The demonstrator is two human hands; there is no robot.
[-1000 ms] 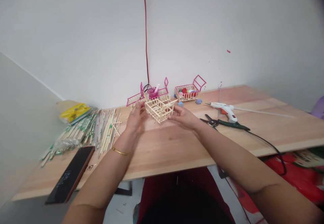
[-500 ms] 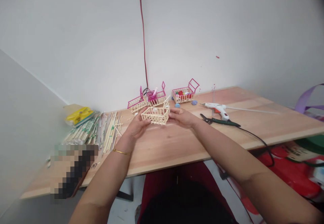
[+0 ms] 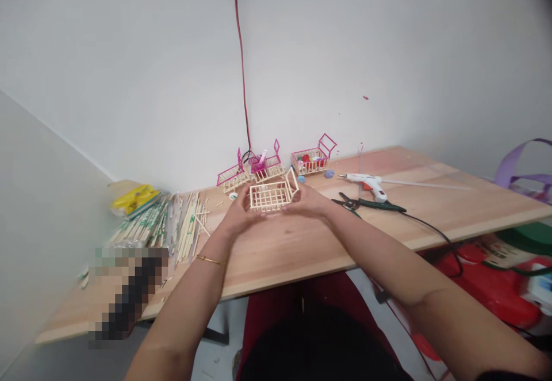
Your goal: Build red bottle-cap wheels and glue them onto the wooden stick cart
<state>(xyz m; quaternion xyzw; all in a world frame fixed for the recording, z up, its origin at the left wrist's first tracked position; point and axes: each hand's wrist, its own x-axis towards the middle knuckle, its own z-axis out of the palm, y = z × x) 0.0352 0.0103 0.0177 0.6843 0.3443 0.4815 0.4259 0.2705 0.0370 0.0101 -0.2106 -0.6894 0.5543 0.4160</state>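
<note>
A small cart of pale wooden sticks [image 3: 271, 196], with a handle frame rising at its right end, is held over the table [image 3: 284, 254]. My left hand [image 3: 239, 213] grips its left end. On the other end, my right hand [image 3: 307, 200] has its fingers closed around the side below the handle. Behind it stand similar carts with magenta trim: one at the left [image 3: 232, 179], one with a magenta cup [image 3: 259, 164] by it, and one at the right [image 3: 309, 161] filled with small coloured pieces.
A white glue gun [image 3: 366, 184] and green-handled pliers [image 3: 379, 204] lie at the right, with a black cord running off the edge. Bundled sticks [image 3: 146, 220] and loose sticks [image 3: 188, 226] lie left, near a yellow packet [image 3: 135, 198]. Blue discs [image 3: 329, 173] sit by the right cart.
The pale cart has turned between my hands, so its long side faces me and its handle frame shows more clearly at the right. Both hands still hold it.
</note>
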